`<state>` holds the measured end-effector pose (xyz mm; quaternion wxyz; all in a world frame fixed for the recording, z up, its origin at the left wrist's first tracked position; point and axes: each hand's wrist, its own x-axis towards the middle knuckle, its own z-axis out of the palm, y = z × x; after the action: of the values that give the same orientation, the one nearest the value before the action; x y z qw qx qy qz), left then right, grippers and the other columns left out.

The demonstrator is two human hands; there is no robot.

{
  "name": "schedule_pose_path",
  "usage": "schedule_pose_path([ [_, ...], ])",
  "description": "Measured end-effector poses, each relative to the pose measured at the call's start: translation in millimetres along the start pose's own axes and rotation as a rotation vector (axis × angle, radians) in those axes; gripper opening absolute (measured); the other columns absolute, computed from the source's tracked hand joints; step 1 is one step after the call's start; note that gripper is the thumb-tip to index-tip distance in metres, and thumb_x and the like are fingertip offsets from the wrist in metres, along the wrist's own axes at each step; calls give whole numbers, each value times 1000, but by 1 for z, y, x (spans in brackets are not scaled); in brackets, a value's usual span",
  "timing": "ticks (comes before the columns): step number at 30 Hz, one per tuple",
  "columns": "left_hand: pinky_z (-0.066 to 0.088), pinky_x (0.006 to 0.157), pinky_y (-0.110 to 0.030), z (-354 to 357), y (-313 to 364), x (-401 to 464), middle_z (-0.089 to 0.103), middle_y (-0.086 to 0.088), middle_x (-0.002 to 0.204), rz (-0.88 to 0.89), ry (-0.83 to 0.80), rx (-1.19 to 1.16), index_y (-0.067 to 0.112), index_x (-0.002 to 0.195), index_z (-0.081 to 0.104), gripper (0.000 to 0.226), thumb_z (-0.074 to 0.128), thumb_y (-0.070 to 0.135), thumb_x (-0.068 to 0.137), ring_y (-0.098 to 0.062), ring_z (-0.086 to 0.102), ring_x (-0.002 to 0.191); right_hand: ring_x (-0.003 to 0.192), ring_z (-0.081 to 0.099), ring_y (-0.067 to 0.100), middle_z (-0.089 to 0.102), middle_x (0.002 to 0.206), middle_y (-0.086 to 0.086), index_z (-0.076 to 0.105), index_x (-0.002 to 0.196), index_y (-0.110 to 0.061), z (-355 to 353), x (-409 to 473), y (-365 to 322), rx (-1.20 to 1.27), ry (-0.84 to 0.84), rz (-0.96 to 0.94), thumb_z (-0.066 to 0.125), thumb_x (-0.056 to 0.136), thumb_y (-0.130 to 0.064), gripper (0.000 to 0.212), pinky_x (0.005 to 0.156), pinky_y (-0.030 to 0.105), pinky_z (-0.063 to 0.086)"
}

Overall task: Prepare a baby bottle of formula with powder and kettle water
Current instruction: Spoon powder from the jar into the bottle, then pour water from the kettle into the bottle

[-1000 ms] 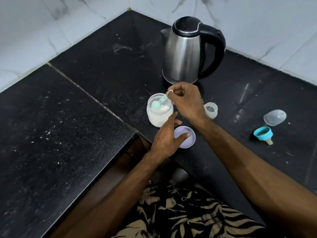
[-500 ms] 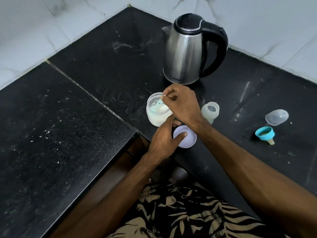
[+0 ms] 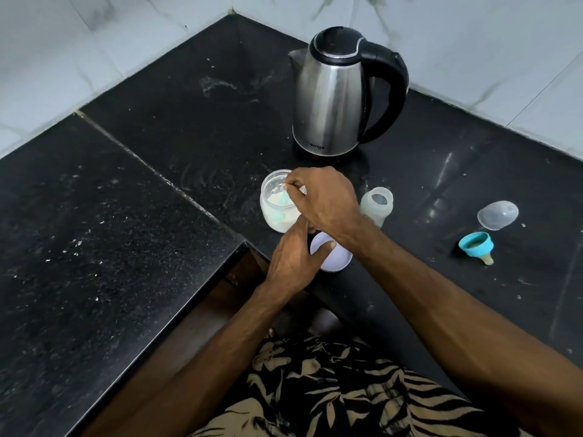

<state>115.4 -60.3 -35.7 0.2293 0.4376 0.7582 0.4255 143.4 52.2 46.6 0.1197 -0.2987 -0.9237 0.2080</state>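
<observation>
Right hand (image 3: 325, 200) hangs over the open mouth of the powder jar (image 3: 277, 209), its thumb and forefinger pinching the thin handle of a pale teal scoop (image 3: 285, 198) whose bowl dips inside the jar, down among the white powder. Left hand (image 3: 295, 257) reaches up from the near edge of the countertop (image 3: 142, 247), fingers curled against the jar's near side and steadying it, while the thumb lies across the rim of the jar's lid (image 3: 334, 258), which rests flat (underside up, by the look of it) just by the countertop's front edge.

Beside the jar, toward the right, stands the baby bottle (image 3: 377, 205), upright and uncapped, its mouth open to the ceiling; the right wrist passes just in front of it. Behind both, nearer the back corner where the two tiled walls meet, the steel kettle (image 3: 334, 96) sits upright with its black lid closed and its handle turned to the right.

Well apart, toward the right edge of the countertop, the clear bottle cap (image 3: 497, 215) lies on its side, and just nearer than it the blue collar with its teat (image 3: 476, 247) lies tipped over, teat pointing toward the front edge.
</observation>
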Motion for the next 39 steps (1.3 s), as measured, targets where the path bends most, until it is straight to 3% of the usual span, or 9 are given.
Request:
schedule_pose_path([
  [8,51,94,-39,10,5,0,63,7,120,-56,1,-22,21,137,48,60,65,48,86,-11,60,110,79,67,16,74,86,-5,73,97,-23,-17,-5,10,102,223,-21,57,94,-28,18,75,34,55],
  [11,49,100,-38,16,11,3,61,6,125,-49,2,-24,20,144,44,66,70,41,87,-9,57,115,77,68,7,76,86,-7,76,96,-19,-28,-5,26,347,273,80,65,91,-26,15,78,28,57],
  [17,42,100,-25,23,24,18,54,-3,134,16,44,-13,13,145,42,73,79,28,83,-10,52,121,65,66,3,74,75,-4,74,84,-16,-53,-12,65,697,339,216,67,89,-18,9,65,21,54],
  [21,38,103,-22,33,37,34,48,-4,142,63,-10,7,14,146,39,84,83,33,78,-10,48,128,58,62,1,74,78,5,72,87,-10,-65,-15,86,825,370,285,67,92,-14,8,50,11,45],
  [25,36,106,-22,45,52,51,46,-2,144,83,-71,-30,15,147,38,88,86,32,75,-12,46,131,62,62,6,75,80,4,71,84,-15,-73,-7,108,870,381,353,68,91,-19,9,47,17,46],
  [28,33,104,-20,53,57,60,47,0,143,81,-98,-13,17,146,39,87,86,30,73,-12,46,129,65,63,7,75,83,10,71,82,-18,-80,6,123,882,407,368,69,90,-19,8,48,19,46],
  [32,44,103,-35,57,54,66,57,5,131,64,-97,-8,22,134,50,72,80,38,72,-12,55,120,67,62,5,74,85,14,72,86,-15,-86,25,139,872,411,355,70,89,-20,6,51,19,48],
  [35,49,93,-38,56,54,69,65,12,112,64,-83,-36,25,116,58,53,75,37,68,-7,60,106,64,60,2,71,77,5,72,86,-14,-87,41,148,869,415,330,72,88,-19,6,53,18,47],
  [39,51,92,-38,53,56,76,66,12,109,42,-52,-81,27,112,59,50,78,36,67,-7,62,104,60,52,3,61,68,-5,69,79,-14,-86,63,160,841,512,274,79,81,-25,15,59,17,44],
])
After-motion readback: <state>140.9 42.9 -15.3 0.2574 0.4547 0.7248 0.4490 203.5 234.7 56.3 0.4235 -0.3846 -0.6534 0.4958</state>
